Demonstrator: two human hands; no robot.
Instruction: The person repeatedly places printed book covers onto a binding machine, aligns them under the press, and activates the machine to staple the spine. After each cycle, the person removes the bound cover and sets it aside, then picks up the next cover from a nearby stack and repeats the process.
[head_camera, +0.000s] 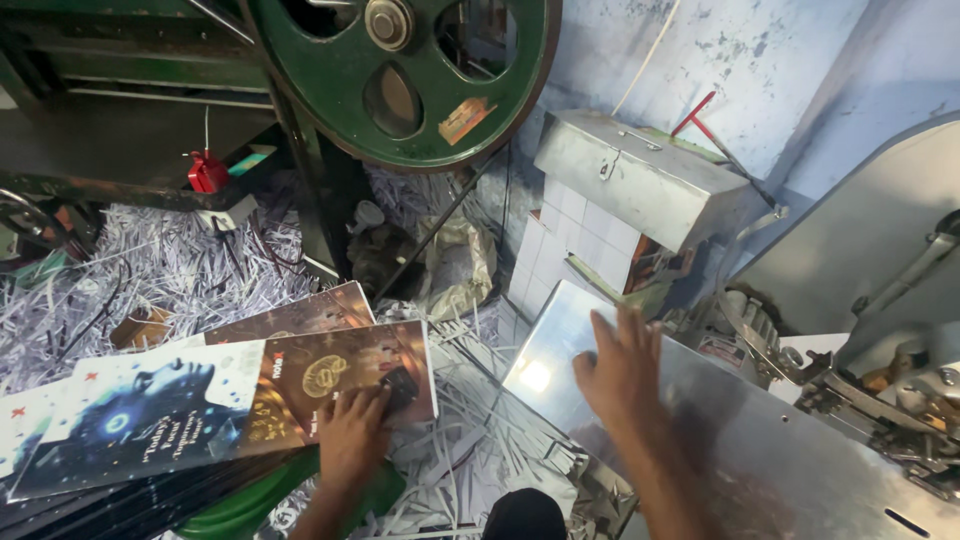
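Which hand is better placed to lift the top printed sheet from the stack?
Left. The left hand already rests on the top printed sheet; the right hand lies flat on the steel machine table, apart.

printed sheets (200, 400) left, metal table (760, 450) right

1. Your steel table (760, 450) sits at the right, shiny and bare where your right hand (620, 370) lies flat on it.
2. Your floor is buried in paper shreds (170, 260).
3. Printed covers (200, 400) lie stacked at left under your left hand (352, 435).
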